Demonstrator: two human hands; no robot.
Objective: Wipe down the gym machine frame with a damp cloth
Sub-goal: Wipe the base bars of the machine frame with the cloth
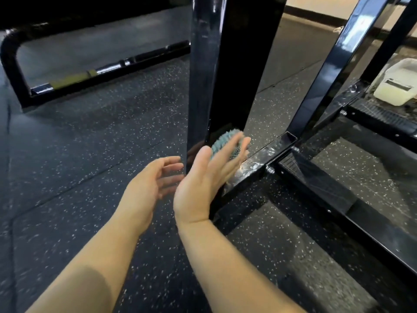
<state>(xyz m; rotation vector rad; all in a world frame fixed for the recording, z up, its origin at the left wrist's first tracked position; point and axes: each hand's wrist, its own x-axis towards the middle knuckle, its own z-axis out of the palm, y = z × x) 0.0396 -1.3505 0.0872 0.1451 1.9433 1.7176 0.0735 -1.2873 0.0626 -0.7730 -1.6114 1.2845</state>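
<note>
Jug (pixel 393 86) far right on ribbed step (pixel 379 115); pale yellowish inside, contents unclear. Right hand (pixel 203 184) presses teal cloth (pixel 220 142) against foot of black post (pixel 237 75), fingers near straight, blurred. Cloth sits between fingers and post. Left hand (pixel 146 188) just beside, fingers loose, holding nothing.

Cloth (pixel 222 143): teal, nubby weave, bunched into small wad, partly blurred. Pressed flat against near face of upright post (pixel 225 64), at its lower end, under straight fingers of right hand (pixel 203 184).

Frame (pixel 316 181): glossy black square tube, bolted at joints. Upright post wide, vertical, centre of scene. Base rail (pixel 255 159) low, runs right from post foot, top face shiny with pale streaks. Slanted brace (pixel 327 71) rises far right from rail.
</note>
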